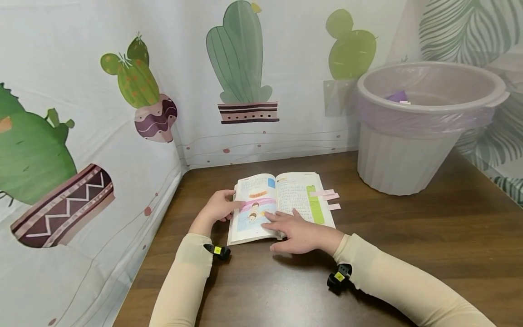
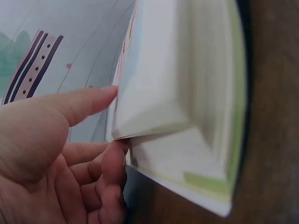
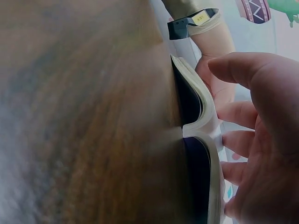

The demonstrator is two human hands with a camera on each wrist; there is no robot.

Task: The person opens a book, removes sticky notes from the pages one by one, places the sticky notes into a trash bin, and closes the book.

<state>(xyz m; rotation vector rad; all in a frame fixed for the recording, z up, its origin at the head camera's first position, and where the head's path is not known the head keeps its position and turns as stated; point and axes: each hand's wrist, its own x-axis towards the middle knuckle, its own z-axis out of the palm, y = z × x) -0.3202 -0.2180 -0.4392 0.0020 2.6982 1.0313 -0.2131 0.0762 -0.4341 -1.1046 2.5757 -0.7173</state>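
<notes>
An open book (image 1: pixel 292 200) lies on the brown table, its left page showing a coloured picture and its right page rows of text with a green strip. At the book's left edge my left hand (image 1: pixel 220 206) pinches some pages, thumb on top and curled fingers beneath; in the left wrist view those pages (image 2: pixel 156 93) stand lifted from the ones below. My right hand (image 1: pixel 298 232) lies across the lower middle of the book, its spread fingers touching the pages. Pink sticky tabs (image 1: pixel 335 206) jut from the right edge.
On the table at the right stands a grey bin (image 1: pixel 404 159) lined with a thin purplish bag, with a purple scrap (image 1: pixel 397 96) inside. A cactus-print cloth (image 1: pixel 294 136) hangs behind the table (image 1: pixel 408 240) and along its left side. Each wrist wears a small black camera (image 1: pixel 339 278).
</notes>
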